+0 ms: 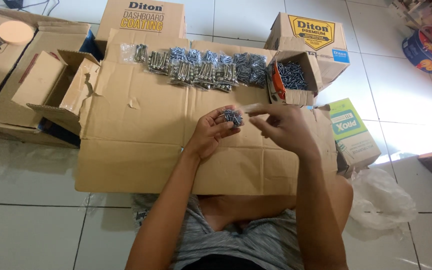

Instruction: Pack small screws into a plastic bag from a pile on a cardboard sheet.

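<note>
We take the flattened cardboard sheet (141, 145) as our landmark; it lies across our lap and the white tiled floor (26, 185). Above its middle, our left hand (211, 132) is cupped around a small bunch of screws (233, 117), fingers curled and closed on them. Our right hand (283, 127) hovers just beside it, its forefinger and thumb extended toward the bunch; it is blurred, so we cannot tell whether it pinches anything.

The screws are short, grey and metallic, packed tight together with their heads bunched at one end.

Along the far edge of the cardboard sheet lies a row of small clear bags of screws (201, 67), side by side and partly overlapping. At the sheet's far right corner stands a small open box of loose screws (292, 76), with a larger closed carton (311, 37) behind it. Right of the sheet lies a green and white box (351, 132), and nearer us a crumpled clear plastic bag (381, 197). Left of the sheet sits an open empty carton (56, 85), with more flattened cartons beyond it.
</note>
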